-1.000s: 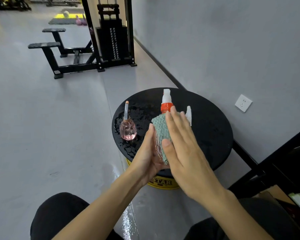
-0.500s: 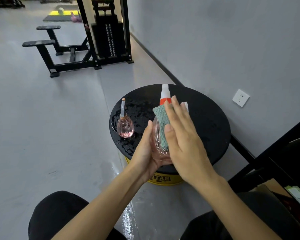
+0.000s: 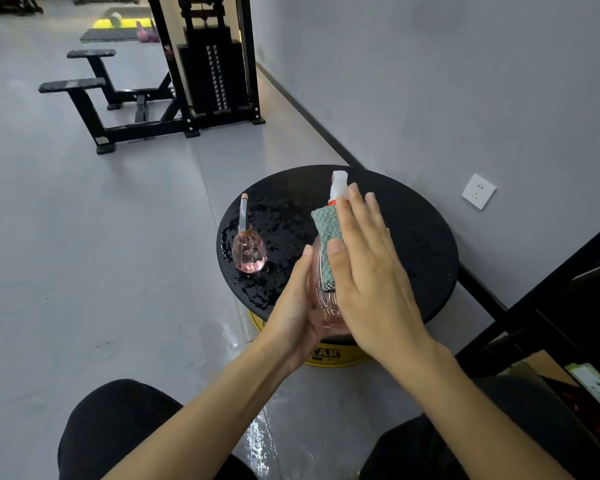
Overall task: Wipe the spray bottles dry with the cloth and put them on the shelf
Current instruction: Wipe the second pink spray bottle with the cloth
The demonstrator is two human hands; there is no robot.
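Teal cloth (image 3: 324, 239) was pressed on the spray bottle (image 3: 322, 304) by the right hand (image 3: 369, 271), fingers straight, left hand (image 3: 297, 308) fingers curled round its base, over the black surface (image 3: 420, 237).

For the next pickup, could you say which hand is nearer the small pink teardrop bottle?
Left: left hand sits just right of the small pink teardrop bottle; right hand farther right.

A gym: a weight-stack machine (image 3: 212, 74) stands at twelve o'clock, padded benches (image 3: 71, 85) at eleven, a yellow mat (image 3: 118, 24) beyond them.
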